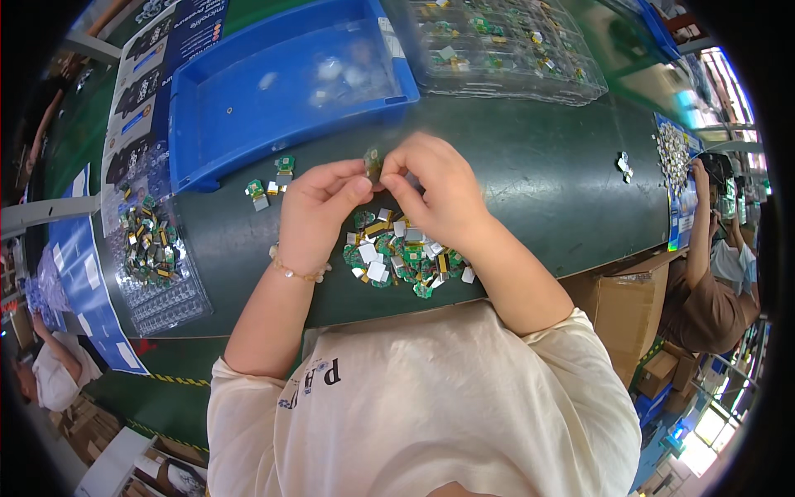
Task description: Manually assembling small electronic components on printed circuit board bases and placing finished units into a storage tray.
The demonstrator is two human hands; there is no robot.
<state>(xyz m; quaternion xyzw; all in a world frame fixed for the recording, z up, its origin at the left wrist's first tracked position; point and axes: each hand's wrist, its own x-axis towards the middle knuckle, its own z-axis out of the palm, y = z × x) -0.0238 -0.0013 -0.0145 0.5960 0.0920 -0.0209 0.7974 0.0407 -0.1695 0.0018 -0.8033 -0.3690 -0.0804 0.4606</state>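
Both my hands pinch one small green circuit board piece (373,161) above the dark green belt (546,182). My left hand (319,207) holds it from the left, with a bead bracelet on the wrist. My right hand (435,190) grips it from the right with thumb and fingers. Just below my hands lies a pile of several small green boards with white and yellow parts (402,257).
A blue bin (281,91) sits at the back left, clear plastic trays of parts (505,45) at the back right. Another clear tray of boards (153,253) lies left. Loose boards (269,184) rest near the bin. A person (712,273) works at the right, another (50,373) at the lower left.
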